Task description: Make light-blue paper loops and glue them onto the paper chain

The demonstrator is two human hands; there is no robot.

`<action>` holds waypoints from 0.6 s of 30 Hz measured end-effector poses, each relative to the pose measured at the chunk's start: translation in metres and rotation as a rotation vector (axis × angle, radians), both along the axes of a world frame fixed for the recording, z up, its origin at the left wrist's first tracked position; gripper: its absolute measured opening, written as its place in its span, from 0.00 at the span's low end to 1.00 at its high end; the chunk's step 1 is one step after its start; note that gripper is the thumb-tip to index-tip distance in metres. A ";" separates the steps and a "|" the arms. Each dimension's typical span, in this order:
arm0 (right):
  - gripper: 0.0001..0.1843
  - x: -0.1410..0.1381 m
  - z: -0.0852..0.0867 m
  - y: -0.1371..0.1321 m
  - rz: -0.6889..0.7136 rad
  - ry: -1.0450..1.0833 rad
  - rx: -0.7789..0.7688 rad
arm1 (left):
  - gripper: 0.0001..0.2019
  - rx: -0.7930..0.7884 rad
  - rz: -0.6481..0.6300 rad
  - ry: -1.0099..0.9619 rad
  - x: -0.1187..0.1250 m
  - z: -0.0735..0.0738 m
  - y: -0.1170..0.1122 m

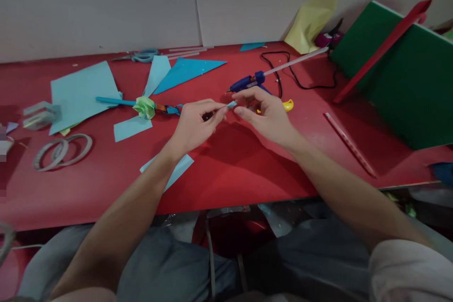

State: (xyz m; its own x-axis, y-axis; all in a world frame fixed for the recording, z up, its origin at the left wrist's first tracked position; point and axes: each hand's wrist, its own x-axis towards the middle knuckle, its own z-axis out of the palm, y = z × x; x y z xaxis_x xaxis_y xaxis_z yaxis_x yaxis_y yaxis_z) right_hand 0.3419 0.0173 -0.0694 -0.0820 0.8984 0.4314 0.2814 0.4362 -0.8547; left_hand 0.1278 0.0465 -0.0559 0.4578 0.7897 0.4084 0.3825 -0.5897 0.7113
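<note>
Between the thumb and index finger of my left hand [200, 120] is a small piece of light blue paper [231, 104], pinched by one end. My right hand [265, 115] hovers close at its other end, thumb and fingers apart. Just beyond my right hand lies a blue glue gun [246, 83] with a long clear glue stick in its back. A yellow object [288, 105] shows partly behind that hand. Left of my left hand is a blue paper stem [115, 101] with a pale green paper flower [144, 107] and a braided strip, whose end my hand hides.
Light blue sheets [85, 94], a darker blue paper triangle [191, 73] and scissors [145, 55] lie on the red table [230, 184]. Tape rings [51, 155] are at left. A pencil [350, 145] and a green board [399, 75] with a red strip stand right.
</note>
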 end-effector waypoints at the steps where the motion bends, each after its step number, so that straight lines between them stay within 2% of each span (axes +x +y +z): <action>1: 0.15 -0.002 -0.002 0.001 -0.004 0.014 0.000 | 0.22 0.006 -0.016 0.009 0.001 0.000 -0.001; 6: 0.13 -0.006 -0.011 0.004 -0.005 0.054 0.059 | 0.23 0.069 -0.013 0.054 0.003 0.001 -0.003; 10: 0.10 -0.001 -0.017 0.008 0.034 0.030 0.018 | 0.22 0.138 0.006 0.057 0.002 -0.002 -0.001; 13: 0.22 0.003 -0.019 0.010 0.031 0.046 -0.013 | 0.19 0.179 0.019 0.042 0.001 -0.005 0.001; 14: 0.23 0.005 -0.019 0.010 0.033 0.048 -0.012 | 0.19 0.193 0.018 0.043 0.000 -0.006 0.001; 18: 0.11 0.005 -0.015 0.009 0.027 -0.029 0.039 | 0.18 0.245 -0.002 0.088 -0.001 -0.007 0.002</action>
State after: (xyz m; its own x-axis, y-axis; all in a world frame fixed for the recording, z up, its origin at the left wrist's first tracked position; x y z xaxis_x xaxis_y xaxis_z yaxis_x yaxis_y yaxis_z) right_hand 0.3468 0.0261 -0.0848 -0.1188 0.8780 0.4636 0.2939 0.4771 -0.8283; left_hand 0.1271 0.0484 -0.0627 0.5015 0.6714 0.5456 0.4355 -0.7408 0.5114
